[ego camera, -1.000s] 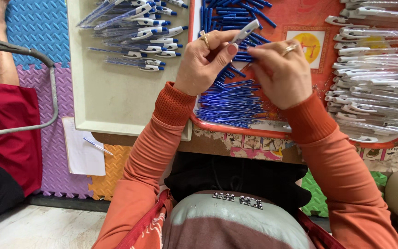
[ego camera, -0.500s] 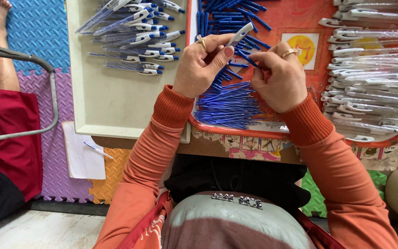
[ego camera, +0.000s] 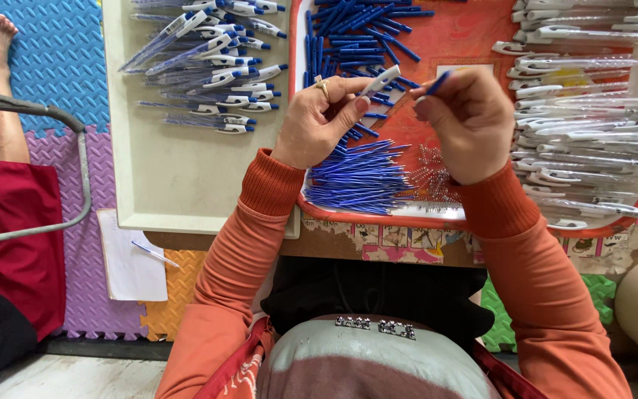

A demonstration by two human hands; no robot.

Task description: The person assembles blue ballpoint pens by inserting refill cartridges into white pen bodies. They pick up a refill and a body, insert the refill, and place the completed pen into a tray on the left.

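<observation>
I have a single head-worn view, looking steeply down and forward from close above the left hand (ego camera: 319,118) and right hand (ego camera: 467,122), over the red tray (ego camera: 481,33) and cream tray (ego camera: 179,177).

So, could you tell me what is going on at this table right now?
A person in orange sleeves is putting pens together by hand. The left hand holds a clear pen barrel, and the right hand pinches a blue refill beside its tip. Below them, a red tray holds loose blue refills, small springs and empty barrels. Finished pens lie in the cream tray.
</observation>
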